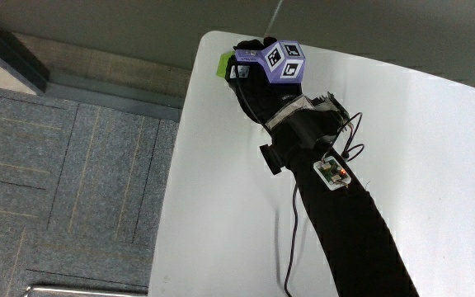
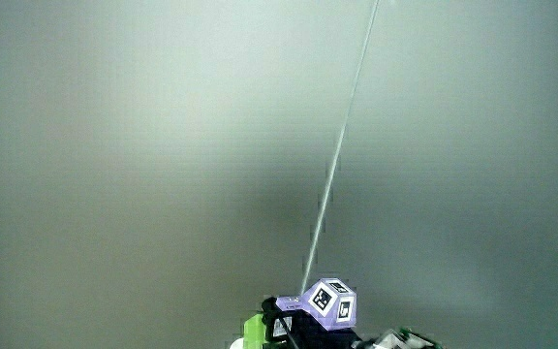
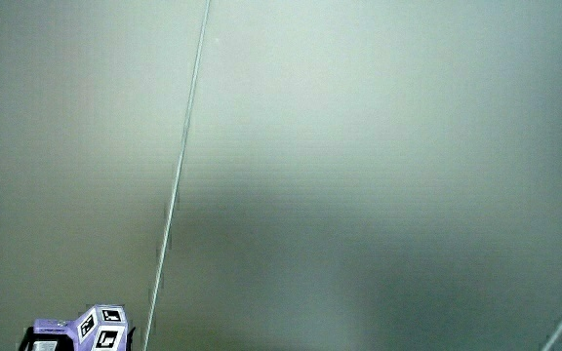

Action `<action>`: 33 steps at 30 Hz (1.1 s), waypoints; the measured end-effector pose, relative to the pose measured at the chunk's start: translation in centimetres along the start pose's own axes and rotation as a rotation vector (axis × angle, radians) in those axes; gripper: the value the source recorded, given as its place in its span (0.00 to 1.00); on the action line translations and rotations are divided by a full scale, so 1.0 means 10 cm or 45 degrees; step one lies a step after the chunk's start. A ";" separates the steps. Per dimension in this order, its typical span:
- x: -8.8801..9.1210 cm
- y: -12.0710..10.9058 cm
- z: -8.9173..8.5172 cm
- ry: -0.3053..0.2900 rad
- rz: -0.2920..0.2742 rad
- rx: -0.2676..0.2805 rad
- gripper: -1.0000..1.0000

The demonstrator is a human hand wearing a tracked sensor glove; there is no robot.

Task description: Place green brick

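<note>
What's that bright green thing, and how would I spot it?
Start at the white table and follow the black gloved hand to the table's corner. The green brick sits at the hand's fingertips, by the edge. It is the only bright green thing there.

Hand (image 1: 258,82) at table (image 1: 419,148) corner — brick (image 1: 222,63) touching fingertips, at table's edge
</note>
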 end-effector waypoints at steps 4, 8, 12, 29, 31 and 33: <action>-0.04 -0.03 0.01 -0.023 0.019 0.005 0.26; -0.05 -0.01 -0.02 -0.062 0.008 -0.024 0.19; -0.02 0.00 -0.06 -0.088 0.001 -0.052 0.13; 0.02 -0.08 -0.06 -0.122 0.051 -0.021 0.00; 0.06 -0.09 -0.09 -0.114 0.068 -0.012 0.00; 0.08 -0.13 -0.09 -0.107 0.080 -0.008 0.00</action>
